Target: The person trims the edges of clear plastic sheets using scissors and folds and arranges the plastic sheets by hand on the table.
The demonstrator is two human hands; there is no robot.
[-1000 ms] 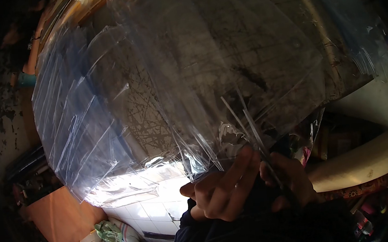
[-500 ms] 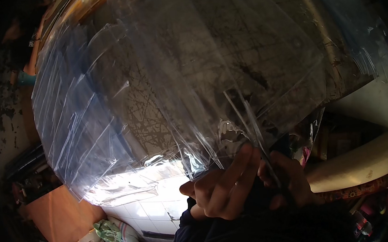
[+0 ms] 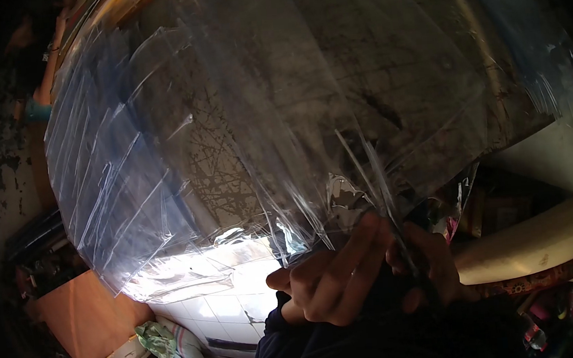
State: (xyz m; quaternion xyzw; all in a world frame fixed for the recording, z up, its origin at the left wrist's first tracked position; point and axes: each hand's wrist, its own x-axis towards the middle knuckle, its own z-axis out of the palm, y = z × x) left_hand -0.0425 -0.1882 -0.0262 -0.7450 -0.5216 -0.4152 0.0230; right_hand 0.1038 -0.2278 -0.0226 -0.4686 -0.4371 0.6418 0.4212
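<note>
A large clear plastic sheet (image 3: 273, 98) lies creased over the worn, scratched tabletop and hangs past its near edge. My left hand (image 3: 339, 270), closed, pinches the sheet's near edge between bent fingers. Close beside it on the right, my right hand (image 3: 430, 258) is in deep shadow, its fingers curled round a narrow folded strip of the same plastic that runs up and away from me. Whether a small tool is also in the right hand cannot be made out. Bright light glares off the sheet's lower left edge.
At lower left are an orange-brown board (image 3: 91, 322) and a striped white sack (image 3: 187, 348) with green plastic on it. A cream-coloured roll (image 3: 521, 247) lies at right. White tiles (image 3: 224, 317) show below the table edge.
Both hands stay close together on the plastic and have shifted very slightly. The folded strip has moved a little to the right.
</note>
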